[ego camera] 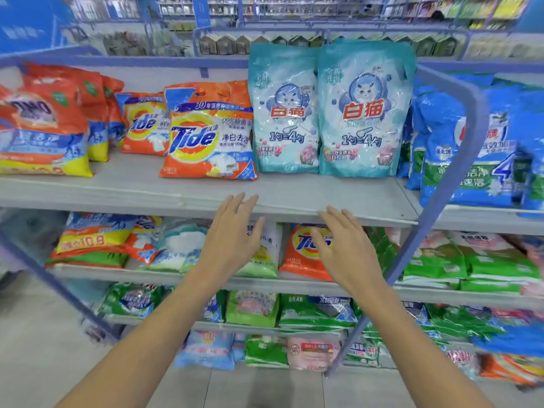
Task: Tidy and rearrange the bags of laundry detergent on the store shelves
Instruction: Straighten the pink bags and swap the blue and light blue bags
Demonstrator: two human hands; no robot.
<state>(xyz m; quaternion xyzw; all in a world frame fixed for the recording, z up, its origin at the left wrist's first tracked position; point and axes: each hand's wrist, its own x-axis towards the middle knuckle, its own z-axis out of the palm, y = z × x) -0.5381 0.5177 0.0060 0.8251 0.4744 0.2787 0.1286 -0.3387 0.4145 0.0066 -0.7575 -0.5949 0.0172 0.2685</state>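
Note:
Two teal detergent bags with a cat logo stand upright side by side on the grey top shelf (pixel 147 189): the left teal bag (pixel 284 113) and the right teal bag (pixel 363 113). Left of them lean an orange Tide bag (pixel 209 136) and a second Tide bag (pixel 144 125) behind it. My left hand (pixel 232 237) and my right hand (pixel 344 245) hover in front of the shelf's front edge, fingers straight, holding nothing, just below the teal bags.
Red-orange OMO bags (pixel 41 125) fill the shelf's far left. Blue bags (pixel 471 148) stand beyond the blue metal frame (pixel 459 160) on the right. Lower shelves hold several mixed green, orange and pink bags (pixel 306 251). Grey floor lies at bottom left.

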